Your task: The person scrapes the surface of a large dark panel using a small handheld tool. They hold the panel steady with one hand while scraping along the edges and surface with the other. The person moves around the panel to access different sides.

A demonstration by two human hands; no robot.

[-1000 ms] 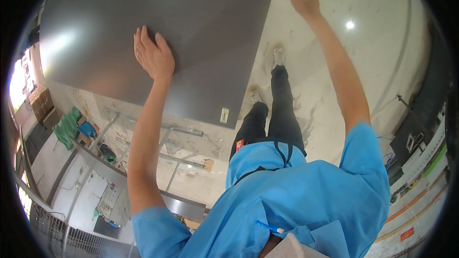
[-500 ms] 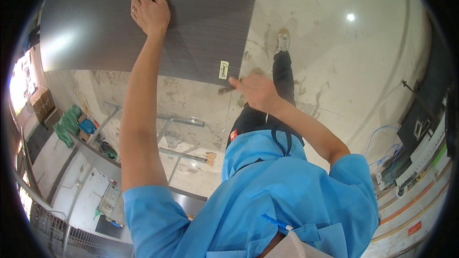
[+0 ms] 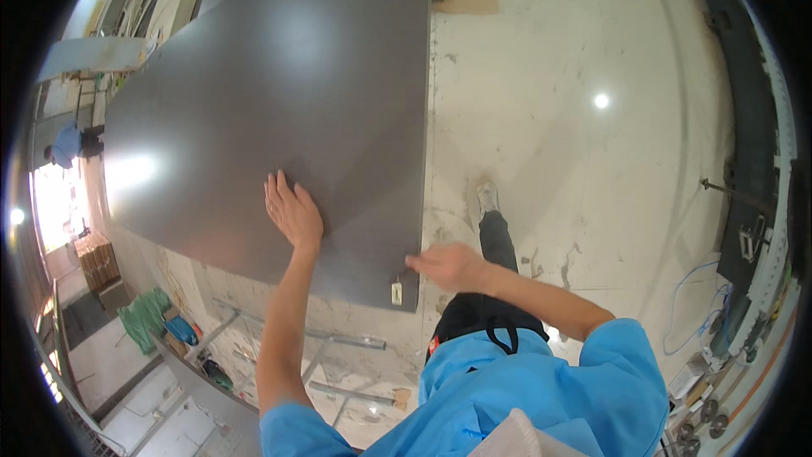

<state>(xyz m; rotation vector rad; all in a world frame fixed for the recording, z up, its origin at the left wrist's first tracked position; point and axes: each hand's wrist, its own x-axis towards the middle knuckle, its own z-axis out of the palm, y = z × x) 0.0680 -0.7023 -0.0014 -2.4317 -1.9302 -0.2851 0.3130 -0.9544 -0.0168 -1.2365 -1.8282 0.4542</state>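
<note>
Head view showed one large dark grey panel (image 3: pixel 279 101) lying flat, raised above the pale floor (image 3: pixel 575 161). One left hand (image 3: pixel 292 213) lay flat on its near part, fingers (image 3: pixel 277 190) spread open and holding nothing. One right hand (image 3: pixel 448 267) met the panel's near right corner beside one small label (image 3: pixel 396 292); whether its fingers closed on the edge I could not tell. I judged that even pressure from both hands would keep the panel from twisting.
</note>
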